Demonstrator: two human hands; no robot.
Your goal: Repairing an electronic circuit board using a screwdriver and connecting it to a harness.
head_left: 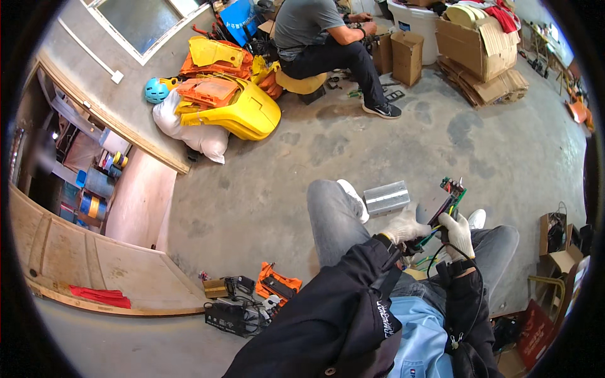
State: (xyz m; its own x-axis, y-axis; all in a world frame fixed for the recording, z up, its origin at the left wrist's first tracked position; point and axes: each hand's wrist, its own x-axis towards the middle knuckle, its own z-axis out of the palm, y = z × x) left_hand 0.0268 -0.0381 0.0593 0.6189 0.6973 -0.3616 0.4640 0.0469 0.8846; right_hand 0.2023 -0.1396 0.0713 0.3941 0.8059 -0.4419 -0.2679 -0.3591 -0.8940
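Note:
In white work gloves, my left hand (pixel 403 227) and my right hand (pixel 456 234) are close together above my lap. Between them is a long circuit board (pixel 455 196) with green edges, small components at its far end and coloured wires along it. The left fingers are closed around its near part, next to dark pieces and wires. My right hand grips the board's right side, its fingers partly hidden behind it. A black cable (pixel 435 256) loops by the right wrist. On the floor just beyond my left hand lies a silver finned metal case (pixel 386 198).
Another person (pixel 309 31) sits at the back beside cardboard boxes (pixel 407 57). Yellow and orange plastic shells (pixel 249 113) are piled on the left, near a white sack (pixel 189 129). An orange plastic part (pixel 277 283) and black electrical units (pixel 230 318) lie at lower left.

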